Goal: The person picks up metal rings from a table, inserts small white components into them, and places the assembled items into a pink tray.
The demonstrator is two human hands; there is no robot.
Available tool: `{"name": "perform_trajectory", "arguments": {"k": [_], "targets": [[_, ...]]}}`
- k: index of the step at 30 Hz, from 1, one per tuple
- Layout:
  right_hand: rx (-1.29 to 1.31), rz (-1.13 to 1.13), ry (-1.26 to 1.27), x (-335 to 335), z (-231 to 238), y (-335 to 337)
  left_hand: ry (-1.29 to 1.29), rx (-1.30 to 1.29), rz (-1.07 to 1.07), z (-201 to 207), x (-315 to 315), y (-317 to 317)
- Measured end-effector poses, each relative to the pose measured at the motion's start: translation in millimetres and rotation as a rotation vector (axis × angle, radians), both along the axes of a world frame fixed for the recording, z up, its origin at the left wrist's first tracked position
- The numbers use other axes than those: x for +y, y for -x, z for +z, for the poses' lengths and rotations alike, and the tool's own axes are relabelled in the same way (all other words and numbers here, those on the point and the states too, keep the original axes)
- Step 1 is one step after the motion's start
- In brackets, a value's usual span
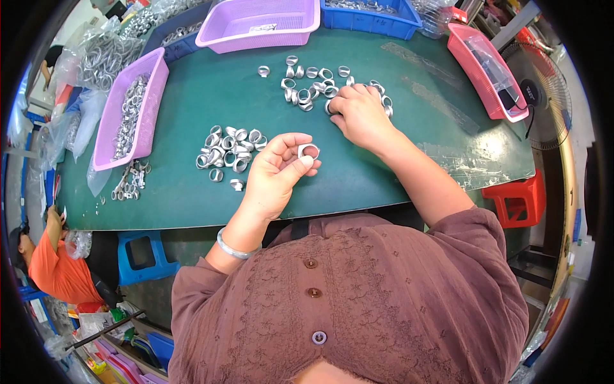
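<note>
My left hand (276, 168) pinches a silver metal ring (300, 152) between thumb and fingers, raised over the green table's near side. My right hand (364, 120) reaches farther out, its fingers curled down at the far group of rings (304, 95). The edge of one ring (328, 107) shows at its thumb and fingertips; the rest is covered by the hand. More rings of that group show beyond and to the right of the knuckles. A second heap of rings (228, 146) lies left of my left hand.
A lilac basket (153, 105) of small metal parts stands at left, with loose parts (131, 181) below it. Along the far edge are another lilac basket (256, 45) and a blue bin (384, 25). A pink basket (476, 70) and fan (543, 96) stand right. A person (61, 269) is lower left.
</note>
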State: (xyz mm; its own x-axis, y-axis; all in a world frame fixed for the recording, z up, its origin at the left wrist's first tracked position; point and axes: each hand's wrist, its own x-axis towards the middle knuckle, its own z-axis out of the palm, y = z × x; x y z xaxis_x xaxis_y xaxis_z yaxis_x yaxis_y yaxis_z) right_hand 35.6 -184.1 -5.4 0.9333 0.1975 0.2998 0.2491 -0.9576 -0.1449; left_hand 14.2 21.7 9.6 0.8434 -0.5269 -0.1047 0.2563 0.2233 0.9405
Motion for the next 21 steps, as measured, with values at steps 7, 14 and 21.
{"name": "perform_trajectory", "arguments": {"k": [7, 14, 21], "targets": [[-0.038, -0.002, -0.049, 3, -1, 0, 0.199, 0.222, -0.053, -8, 2, -1], [-0.015, 0.038, -0.168, 4, 3, 3, 0.193, 0.202, -0.076, -5, 1, 0], [-0.005, 0.251, -0.739, 15, 14, 26, 0.333, 0.342, -0.09, -5, 3, -5]]}}
